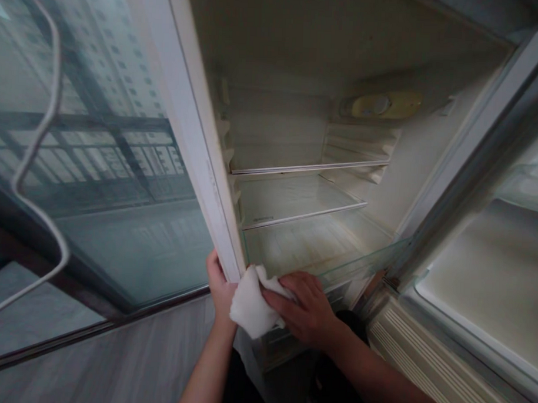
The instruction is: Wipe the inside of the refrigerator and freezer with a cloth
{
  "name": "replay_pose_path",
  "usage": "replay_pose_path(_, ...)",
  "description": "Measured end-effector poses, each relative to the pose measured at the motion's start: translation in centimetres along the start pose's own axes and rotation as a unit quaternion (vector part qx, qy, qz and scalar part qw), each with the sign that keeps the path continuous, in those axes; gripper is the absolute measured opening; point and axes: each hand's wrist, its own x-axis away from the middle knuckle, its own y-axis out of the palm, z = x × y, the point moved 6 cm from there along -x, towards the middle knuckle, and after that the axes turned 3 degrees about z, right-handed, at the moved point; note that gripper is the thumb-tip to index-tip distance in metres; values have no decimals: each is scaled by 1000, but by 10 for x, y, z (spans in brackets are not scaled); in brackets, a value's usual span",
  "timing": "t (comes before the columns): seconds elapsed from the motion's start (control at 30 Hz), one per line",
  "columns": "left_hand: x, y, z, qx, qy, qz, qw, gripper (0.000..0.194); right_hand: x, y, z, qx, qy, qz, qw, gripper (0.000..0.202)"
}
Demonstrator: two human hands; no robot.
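pinching a white cloth (253,307) in the right hand (308,308), left hand (220,287) curled round the fridge edge (201,134)

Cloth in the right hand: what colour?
White cloth, no pattern visible; shows best in the head view.

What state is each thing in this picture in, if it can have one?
Refrigerator: open
Refrigerator door: swung open
White cloth: crumpled, in the right hand
Right hand: closed on the cloth
Left hand: at the refrigerator's left edge, grip partly hidden
Upper shelf: fitted inside
Yellowish housing: no glow visible
Cable: loosely curved
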Motion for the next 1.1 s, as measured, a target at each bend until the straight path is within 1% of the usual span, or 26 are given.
replay_pose_path(0.07, 0, -1, 4, -21, 8, 5, 1000, 66, 21, -8, 19, 18, 4, 60, 998, 39)
replay_pose_path(0.13, 0, -2, 7, -49, 23, 10, 998, 65, 43, -13, 39, 63, 18, 109, 992, 46)
replay_pose_path(0.2, -1, -3, 9, -65, 35, 15, 997, 63, 65, -13, 53, 110, 26, 145, 983, 55)
replay_pose_path(0.23, 0, -3, 9, -68, 38, 18, 997, 63, 75, -12, 57, 127, 25, 153, 980, 61)
replay_pose_path(0.27, 0, -3, 9, -69, 40, 22, 997, 63, 83, -9, 60, 139, 24, 152, 978, 66)
replay_pose_path(0.33, 0, -4, 10, -68, 41, 27, 996, 63, 94, -2, 64, 152, 20, 130, 980, 71)
replay_pose_path(0.43, 0, -4, 10, -65, 33, 29, 997, 64, 103, 10, 65, 163, 34, 99, 981, 74)
replay_pose_path(0.53, 1, -5, 9, -58, 31, 31, 997, 66, 108, 21, 66, 178, 57, 82, 979, 75)
replay_pose_path(0.63, 2, -7, 5, -49, 40, 37, 997, 67, 111, 32, 72, 180, 82, 43, 979, 77)
replay_pose_path(0.73, 3, -8, -3, -13, 36, 35, 999, 59, 108, 35, 81, 169, 102, 6, 980, 80)
replay_pose_path(0.8, 4, -8, -8, 18, 32, 33, 999, 55, 101, 35, 86, 153, 112, -16, 982, 82)
replay_pose_path(0.9, 5, -9, -11, 30, 34, 36, 998, 58, 86, 37, 92, 128, 122, -49, 983, 79)
replay_pose_path(1.1, 7, -9, -14, 34, 32, 29, 998, 59, 59, 52, 104, 117, 153, -109, 975, 66)
